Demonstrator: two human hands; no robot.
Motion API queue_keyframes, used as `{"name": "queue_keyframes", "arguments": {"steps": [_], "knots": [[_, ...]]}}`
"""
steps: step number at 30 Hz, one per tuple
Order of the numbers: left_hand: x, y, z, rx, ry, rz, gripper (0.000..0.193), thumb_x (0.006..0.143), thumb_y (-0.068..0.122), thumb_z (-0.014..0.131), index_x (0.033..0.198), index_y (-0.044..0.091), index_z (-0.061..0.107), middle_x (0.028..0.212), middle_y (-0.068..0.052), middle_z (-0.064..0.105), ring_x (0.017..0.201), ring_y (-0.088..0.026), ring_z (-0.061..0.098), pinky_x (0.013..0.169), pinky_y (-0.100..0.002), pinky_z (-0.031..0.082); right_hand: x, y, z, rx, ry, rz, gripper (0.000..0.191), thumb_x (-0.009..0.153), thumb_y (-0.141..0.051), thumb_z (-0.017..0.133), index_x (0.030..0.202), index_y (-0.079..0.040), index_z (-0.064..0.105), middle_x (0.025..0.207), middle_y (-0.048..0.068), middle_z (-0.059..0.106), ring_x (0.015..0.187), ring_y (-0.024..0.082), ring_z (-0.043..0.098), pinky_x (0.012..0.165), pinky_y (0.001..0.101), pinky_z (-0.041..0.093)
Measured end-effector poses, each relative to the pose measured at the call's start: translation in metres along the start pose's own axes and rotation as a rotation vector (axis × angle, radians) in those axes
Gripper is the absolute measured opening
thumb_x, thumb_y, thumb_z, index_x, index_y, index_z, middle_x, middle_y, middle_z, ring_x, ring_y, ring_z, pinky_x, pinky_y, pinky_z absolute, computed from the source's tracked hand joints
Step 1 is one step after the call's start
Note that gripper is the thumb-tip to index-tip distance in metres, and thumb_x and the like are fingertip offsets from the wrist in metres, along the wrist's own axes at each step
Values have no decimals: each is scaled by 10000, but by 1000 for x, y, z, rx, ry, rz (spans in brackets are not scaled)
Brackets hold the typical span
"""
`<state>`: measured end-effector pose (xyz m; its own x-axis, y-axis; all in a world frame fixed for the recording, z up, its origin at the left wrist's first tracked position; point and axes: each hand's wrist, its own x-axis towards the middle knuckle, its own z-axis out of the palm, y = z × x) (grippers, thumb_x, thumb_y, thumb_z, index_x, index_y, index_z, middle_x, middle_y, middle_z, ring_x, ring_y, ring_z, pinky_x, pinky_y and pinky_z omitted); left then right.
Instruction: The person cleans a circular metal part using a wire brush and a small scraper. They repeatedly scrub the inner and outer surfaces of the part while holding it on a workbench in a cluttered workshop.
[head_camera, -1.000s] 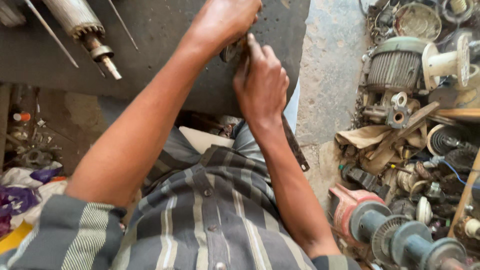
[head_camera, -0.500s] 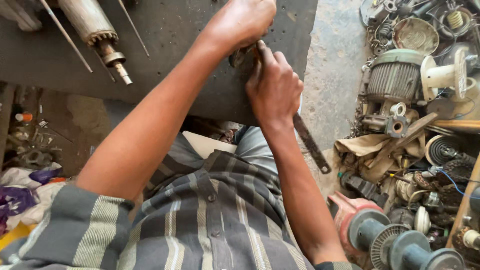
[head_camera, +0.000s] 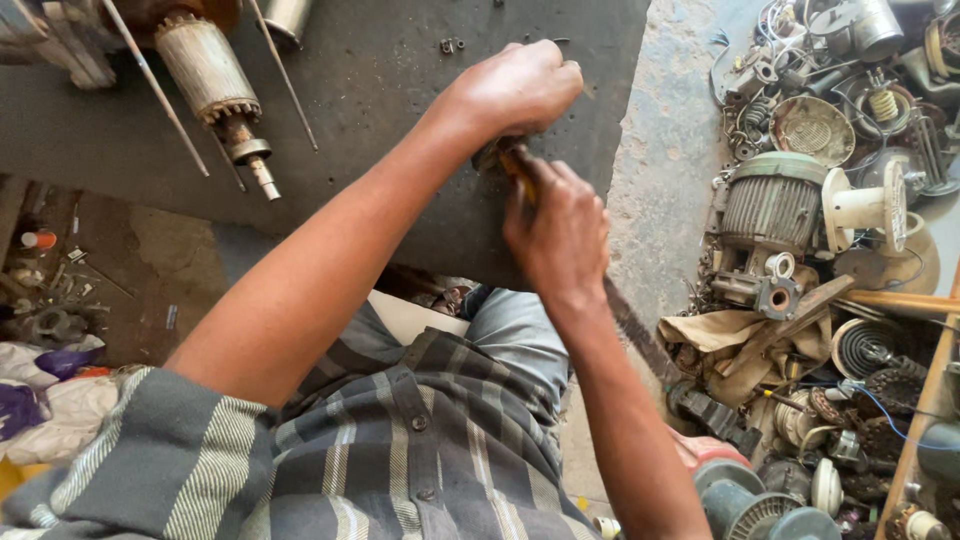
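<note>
Nearest the camera, a grey and black striped shirt (head_camera: 400, 450) and pale blue trousers (head_camera: 515, 335) are seen, just short of the near edge of the dark, scuffed worktop (head_camera: 400, 110), which serves here as the landmark.

At that near edge, toward its right end, the right hand (head_camera: 560, 235) is clenched round a thin tool with an orange handle (head_camera: 522, 180); only a short part of the handle shows above the fingers (head_camera: 530, 185), and what kind of tool it is cannot be told. Just beyond, over the worktop, the left hand (head_camera: 520, 85) is closed over a small dark metal part (head_camera: 492, 152), pressing it down against the surface. The part is almost wholly covered, so its shape is not clear. The tool tip meets the part beneath the left hand.

The work is judged to be in the middle of its course: the part is gripped and the tool is applied, yet nothing is seen detached from it. Whether it is being loosened or fastened cannot be told.

At the far left of the worktop, 1 ribbed grey motor rotor on a steel shaft (head_camera: 215, 80) lies among thin metal rods (head_camera: 155, 85). Off the right edge of the worktop, on the concrete floor (head_camera: 665, 170), a finned grey electric motor (head_camera: 770, 215) stands amid scrap windings and covers.
</note>
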<state>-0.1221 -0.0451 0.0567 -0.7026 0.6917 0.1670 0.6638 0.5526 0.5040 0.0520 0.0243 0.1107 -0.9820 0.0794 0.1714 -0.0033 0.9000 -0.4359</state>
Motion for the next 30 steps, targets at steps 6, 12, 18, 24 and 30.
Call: {"name": "queue_keyframes", "arguments": {"steps": [6, 12, 18, 24, 30], "knots": [[0, -1, 0, 25, -114, -19, 182, 862, 147, 635, 974, 32, 720, 993, -252, 704, 909, -433, 693, 754, -521, 573, 2, 2, -2, -21, 39, -68, 375, 907, -114, 692, 1281, -104, 717, 975, 160, 720, 811, 393, 719, 720, 500, 573], [-7, 11, -27, -65, -251, -114, 258, 925, 183, 538, 962, 7, 723, 951, -210, 732, 910, -334, 751, 791, -469, 597, 0, 2, -1, -12, -4, 51, 363, 964, -107, 647, 1324, -99, 696, 1023, 155, 711, 826, 370, 718, 720, 479, 574], [-17, 26, -52, -468, -229, -482, 418, 910, 322, 434, 919, 40, 742, 849, -131, 778, 842, -262, 777, 817, -397, 587, 2, -1, -6, -50, 56, -13, 321, 955, -128, 675, 1272, -108, 720, 996, 139, 720, 852, 384, 719, 740, 498, 569], [-13, 29, -55, -419, -251, -420, 429, 898, 323, 423, 941, 52, 753, 879, -133, 785, 868, -273, 765, 833, -413, 570, 3, -3, -7, -49, 48, -26, 343, 942, -127, 653, 1278, -106, 717, 980, 159, 714, 809, 398, 708, 700, 499, 562], [-14, 25, -51, -272, -230, -350, 339, 922, 268, 476, 978, 60, 738, 1006, -187, 739, 994, -363, 705, 884, -470, 536, 3, 0, -4, -88, 21, -81, 302, 986, -132, 638, 1275, -135, 726, 1015, 127, 736, 763, 363, 723, 681, 472, 581]]}}
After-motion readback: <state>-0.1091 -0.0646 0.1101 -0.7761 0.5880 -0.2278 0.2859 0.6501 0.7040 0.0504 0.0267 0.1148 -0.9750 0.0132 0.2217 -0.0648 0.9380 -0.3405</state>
